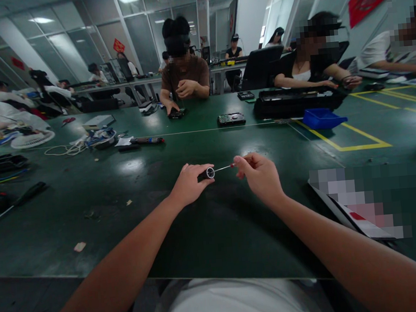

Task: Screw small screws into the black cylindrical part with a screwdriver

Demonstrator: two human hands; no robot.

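Near the middle of the green table [215, 242], my left hand [189, 182] is closed around a small dark cylinder [210, 173] with a pale ring at its open end. That ringed end faces right, toward my other hand. My right hand [262, 175] pinches the red handle end of a thin screwdriver [224, 167]. Its metal shaft runs leftward, and the tip meets the ringed end of the cylinder; how deep it reaches I cannot tell. Most of the handle is hidden by my right fingers.
Ahead lie a hard drive [231, 119], a long black housing [297, 102] and a blue bin [323, 117]. A larger screwdriver [31, 193], cables [100, 138] and a white fan grille [33, 139] are on the left. A booklet [356, 214] lies right. Several people sit around.
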